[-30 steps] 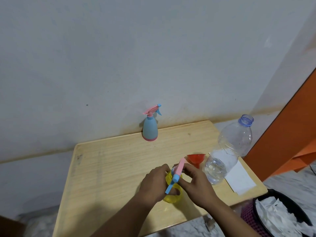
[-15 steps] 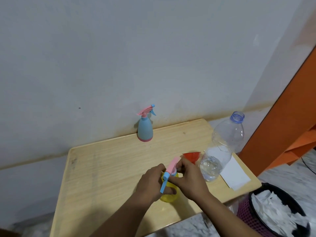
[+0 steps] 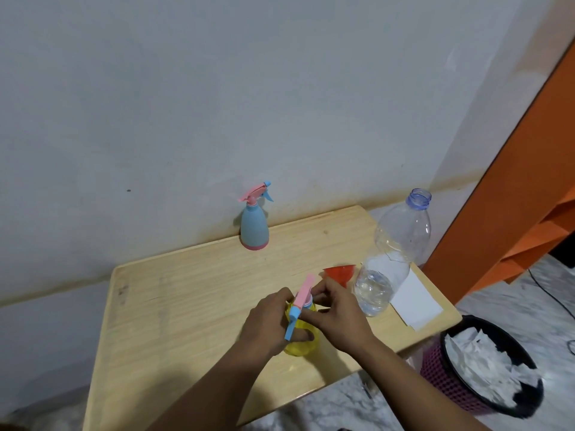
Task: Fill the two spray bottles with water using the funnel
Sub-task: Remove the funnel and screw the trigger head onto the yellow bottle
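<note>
A yellow spray bottle [image 3: 302, 343] stands near the front of the wooden table [image 3: 186, 293]. My left hand [image 3: 267, 321] grips its body. My right hand [image 3: 336, 315] holds its pink and blue spray head [image 3: 300, 301] at the neck. A second spray bottle [image 3: 254, 227], light blue with a pink trigger, stands at the table's back edge by the wall. The red funnel [image 3: 339, 273] lies just behind my right hand. A large clear water bottle [image 3: 389, 259], uncapped and partly filled, stands to the right of the funnel.
A white paper sheet [image 3: 415, 301] lies at the table's right edge. On the floor to the right stands a waste basket [image 3: 485, 368] with crumpled paper. An orange panel [image 3: 513, 181] rises at the right. The wall runs directly behind the table.
The camera view has shifted a little. My hands stay on the yellow bottle, and the spray head has turned slightly in my right hand.
</note>
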